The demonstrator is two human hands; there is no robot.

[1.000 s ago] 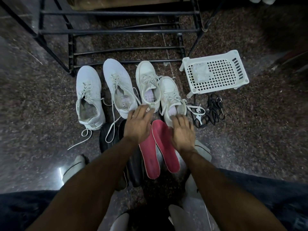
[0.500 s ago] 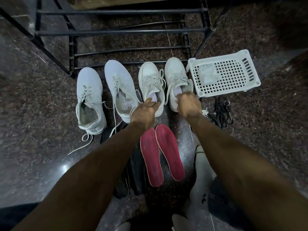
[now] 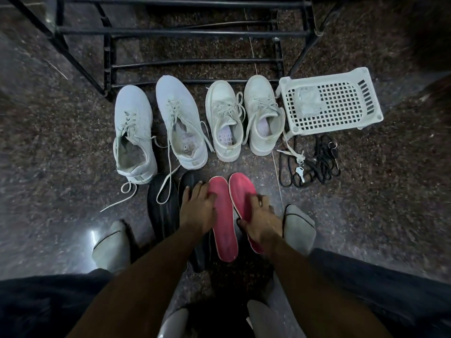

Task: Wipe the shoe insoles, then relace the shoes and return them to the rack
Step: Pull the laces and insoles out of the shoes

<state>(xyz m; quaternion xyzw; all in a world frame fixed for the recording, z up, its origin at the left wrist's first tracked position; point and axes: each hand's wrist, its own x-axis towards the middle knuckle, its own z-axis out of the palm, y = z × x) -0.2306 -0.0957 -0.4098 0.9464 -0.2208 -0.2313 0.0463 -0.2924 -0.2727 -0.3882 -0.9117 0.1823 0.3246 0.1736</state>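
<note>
Two pink insoles lie side by side on the floor (image 3: 73, 147), long axes running near to far, toes toward the four white shoes (image 3: 181, 123) and the rack (image 3: 195, 32) beyond. The left hand (image 3: 199, 211) rests with loose fingers on the left insole (image 3: 223, 223); the right hand (image 3: 258, 220) curls round the near half of the right insole (image 3: 241, 189). Each insole lies directly under its own hand, so either lifts straight up.
</note>
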